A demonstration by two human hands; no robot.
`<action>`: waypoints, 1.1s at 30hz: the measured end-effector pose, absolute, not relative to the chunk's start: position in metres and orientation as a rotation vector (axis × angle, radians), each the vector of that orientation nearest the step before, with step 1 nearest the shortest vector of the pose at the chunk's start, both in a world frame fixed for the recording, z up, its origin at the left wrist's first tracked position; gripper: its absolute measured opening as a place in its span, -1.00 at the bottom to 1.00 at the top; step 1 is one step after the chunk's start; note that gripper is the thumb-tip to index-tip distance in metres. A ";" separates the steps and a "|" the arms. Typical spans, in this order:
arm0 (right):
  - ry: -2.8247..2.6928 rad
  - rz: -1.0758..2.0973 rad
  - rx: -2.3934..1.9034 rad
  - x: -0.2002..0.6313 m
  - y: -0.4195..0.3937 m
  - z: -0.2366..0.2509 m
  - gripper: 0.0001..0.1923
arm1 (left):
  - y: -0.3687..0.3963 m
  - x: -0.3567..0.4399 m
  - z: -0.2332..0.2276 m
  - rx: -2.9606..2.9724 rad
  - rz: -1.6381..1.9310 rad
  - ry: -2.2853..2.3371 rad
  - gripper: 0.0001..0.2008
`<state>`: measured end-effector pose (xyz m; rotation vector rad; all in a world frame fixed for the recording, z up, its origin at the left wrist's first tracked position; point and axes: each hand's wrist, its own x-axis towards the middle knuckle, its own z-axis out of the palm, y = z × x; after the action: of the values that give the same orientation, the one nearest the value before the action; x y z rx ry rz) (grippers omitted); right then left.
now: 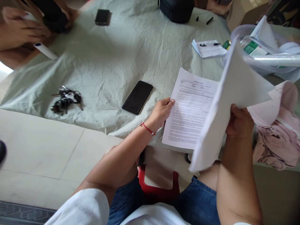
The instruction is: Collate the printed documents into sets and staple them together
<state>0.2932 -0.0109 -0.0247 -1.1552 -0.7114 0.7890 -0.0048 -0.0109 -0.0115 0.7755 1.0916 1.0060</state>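
My left hand point(161, 113) pinches the left edge of a stack of printed sheets point(187, 115), thumb on top, at the table's front edge. Dense text and a heading cover the top page. My right hand point(240, 120) is closed on a raised, bent bundle of paper sheets point(220, 103) whose blank white side faces me. That bundle is blurred along its edge and hides the right part of the printed page. To the left of my left hand lies a black smartphone point(137, 97), screen dark.
A bunch of keys point(67, 99) lies at left on the green tablecloth point(105, 62). Another person's hand point(23, 29) is at upper left near a white tube point(45, 51). A notepad point(208, 49), a black case point(177, 11), a plastic basin point(236, 31) and pink cloth point(278, 140) stand farther right.
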 end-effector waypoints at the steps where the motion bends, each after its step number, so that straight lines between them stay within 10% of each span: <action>1: -0.671 0.769 -1.183 0.294 -0.008 -0.029 -0.65 | -0.011 -0.005 -0.011 0.772 0.997 1.103 -0.75; 19: -0.655 0.772 -1.321 0.280 -0.011 -0.024 -0.55 | -0.011 -0.006 -0.004 0.812 1.022 1.263 -0.94; 26: -0.669 0.730 -1.307 0.277 -0.012 -0.022 -0.58 | -0.010 -0.008 -0.009 1.000 1.183 1.401 -0.48; 33: -0.706 0.717 -1.243 0.272 -0.012 -0.021 -0.58 | -0.013 -0.006 -0.005 0.978 1.075 1.369 -0.82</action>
<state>0.2721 -0.0118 -0.0212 -1.2430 -0.7063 0.7169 -0.0061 -0.0129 -0.0045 0.9776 1.3689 1.0752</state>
